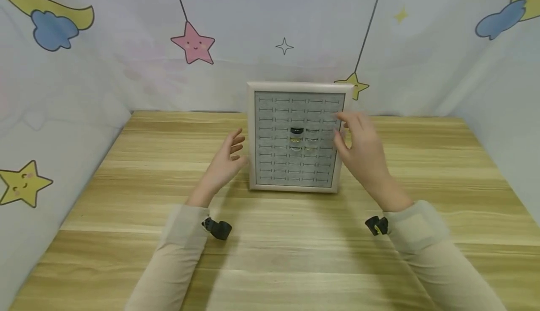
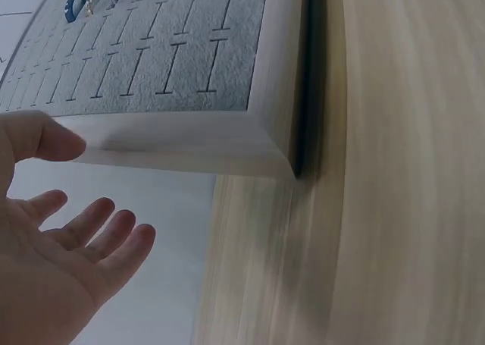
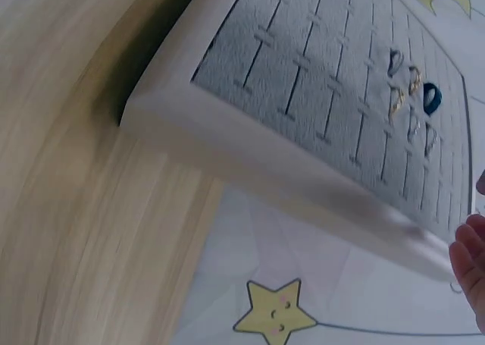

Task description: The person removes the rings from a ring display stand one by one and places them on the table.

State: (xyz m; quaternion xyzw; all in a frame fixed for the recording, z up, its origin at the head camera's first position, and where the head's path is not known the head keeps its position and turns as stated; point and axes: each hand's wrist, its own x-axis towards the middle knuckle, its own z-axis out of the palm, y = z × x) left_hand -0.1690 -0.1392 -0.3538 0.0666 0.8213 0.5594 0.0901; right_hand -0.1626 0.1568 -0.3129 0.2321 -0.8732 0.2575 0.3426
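Observation:
A ring display board (image 1: 274, 188) with a pale frame and grey slotted felt stands upright on the table. Several rings sit in two columns near its middle: a black ring (image 1: 297, 131) at the top left, a gold ring (image 1: 296, 140) below it, and other gold and silver ones. Beside the board's left edge is my left hand (image 1: 223, 163), thumb and fingers spread and nothing held. My right hand (image 1: 364, 147) is at the right edge, thumb and forefinger apart and slightly bent; contact with the frame is unclear. Only its fingertips (image 3: 471, 258) show in the right wrist view.
The wooden table (image 1: 270, 259) extends in front of the board and to both sides. Behind it hangs a white cloth (image 1: 244, 15) printed with stars, moons and clouds. Each wrist carries a small black device, a left one (image 1: 219, 229) and a right one (image 1: 377, 225).

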